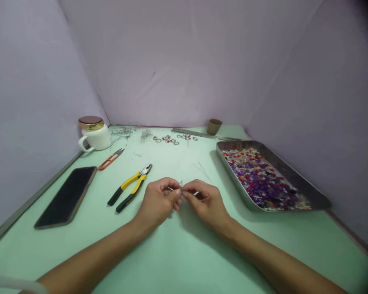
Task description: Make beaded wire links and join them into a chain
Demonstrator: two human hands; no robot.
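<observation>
A small beaded wire piece [180, 184] with a pale bead and a tiny loop on top sits between my fingertips. My left hand [158, 203] pinches it from the left, thumb against index finger. From the other side, my right hand [207, 204] closes thumb and index finger at its edge; how much of it they grip is too small to make out. Yellow-and-black pliers [129, 187] lie with handles apart, left of my left hand. Just beyond my right hand are thin wire pieces [202, 170].
A metal tray [237, 192] of mixed beads stands on the right. Finished-looking beaded pieces [168, 140], wire scraps [125, 132], long wires [199, 133] and a brown cup [214, 127] are at the back. Leftward are a lidded white mug [98, 136], orange snips [110, 159] and a phone [66, 198].
</observation>
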